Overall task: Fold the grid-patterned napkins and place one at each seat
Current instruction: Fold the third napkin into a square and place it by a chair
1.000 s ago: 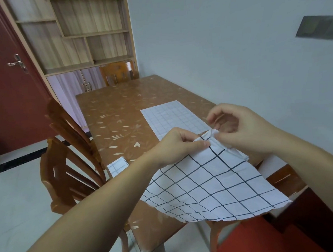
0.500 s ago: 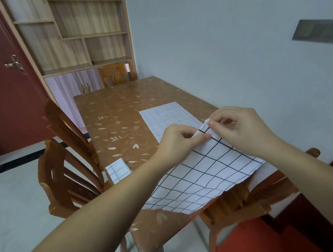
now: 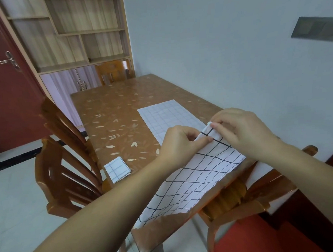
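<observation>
Bold-lined grid napkin (image 3: 193, 174) spread flat along the near right edge of the table (image 3: 111, 113), running from the near edge up to the hands. Pinched at its far end by both: left hand (image 3: 180, 144) with thumb and curled fingers nipping the far edge, right hand (image 3: 245, 133) just beside it, fingertips closed on the far corner, with the cloth turned up in a small lip there. Beyond the hands, a second napkin (image 3: 167, 116) with a finer grid, lying open and flat toward the right edge, its near end hidden behind the hands. Near the left edge, a small folded napkin (image 3: 116, 169) in a neat square, well apart from the other two. Two wooden chairs (image 3: 67, 169) drawn up at the left side, a third chair (image 3: 112, 71) at the far end, a fourth chair (image 3: 242, 195) tucked under the right edge. Behind the far end, a shelf cabinet (image 3: 83, 33) and a red door (image 3: 6, 95).
</observation>
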